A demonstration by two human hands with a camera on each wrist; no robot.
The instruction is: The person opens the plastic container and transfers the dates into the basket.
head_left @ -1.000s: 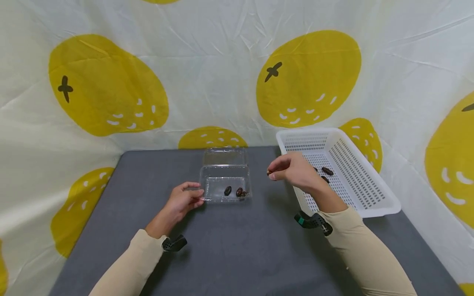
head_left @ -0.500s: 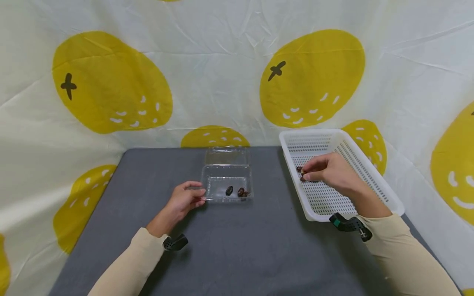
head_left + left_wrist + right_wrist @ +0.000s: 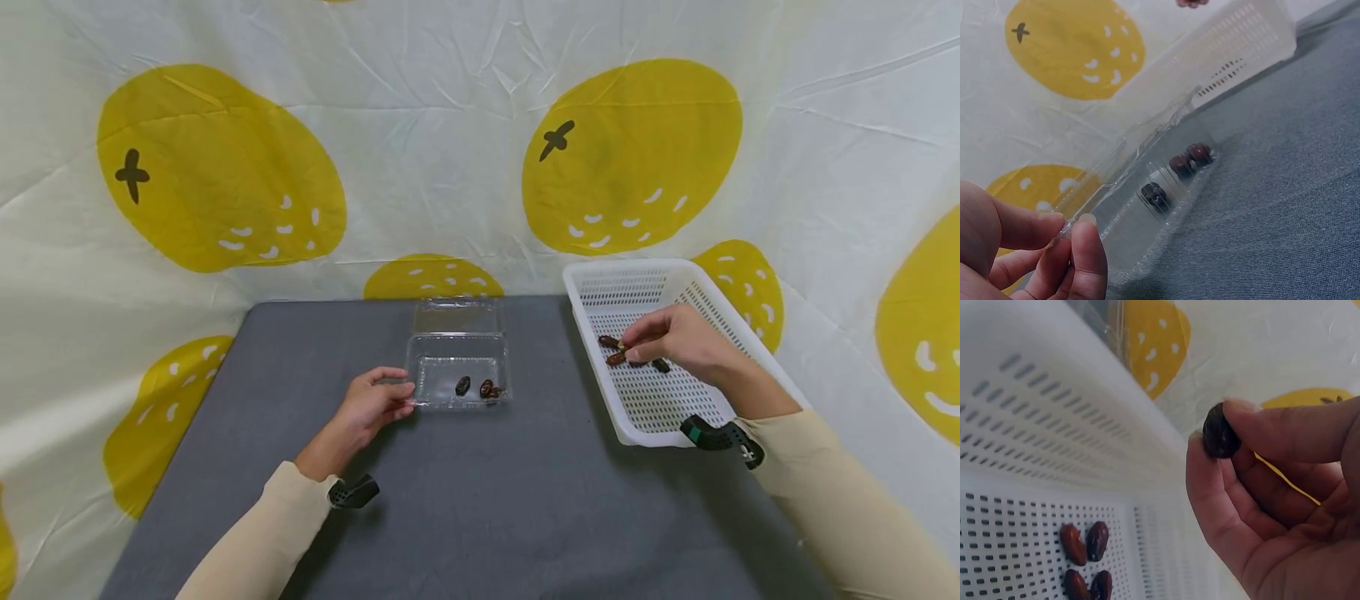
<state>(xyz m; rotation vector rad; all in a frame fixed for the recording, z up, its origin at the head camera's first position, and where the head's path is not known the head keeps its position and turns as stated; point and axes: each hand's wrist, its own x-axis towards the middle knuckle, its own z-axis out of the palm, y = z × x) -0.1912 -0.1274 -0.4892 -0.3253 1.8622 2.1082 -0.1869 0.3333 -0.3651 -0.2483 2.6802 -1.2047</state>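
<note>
My left hand (image 3: 372, 402) pinches the near left edge of a clear plastic clamshell box (image 3: 437, 372) between thumb and fingers, its lid (image 3: 456, 317) folded back. Inside the box lie a dark date (image 3: 462, 386) and reddish dates (image 3: 487, 388) at the right end. Over a white perforated basket (image 3: 667, 418), my right hand (image 3: 678, 340) pinches a dark date (image 3: 1221, 432) between thumb and fingertips, as the right wrist view shows. Several loose dates lie on the basket floor, among them a reddish-brown one (image 3: 1073, 544) and a darker one (image 3: 1097, 540).
The box and basket stand apart on a dark grey tabletop (image 3: 480, 500). Behind and beside the table hangs a white cloth (image 3: 435, 183) with large yellow fruit prints. Both wrists wear black straps, the left strap (image 3: 354, 492) lying near the table.
My right hand has moved right, from the gap between box and basket to over the basket's dates. The left hand, the box and the dates in it have stayed in place.
</note>
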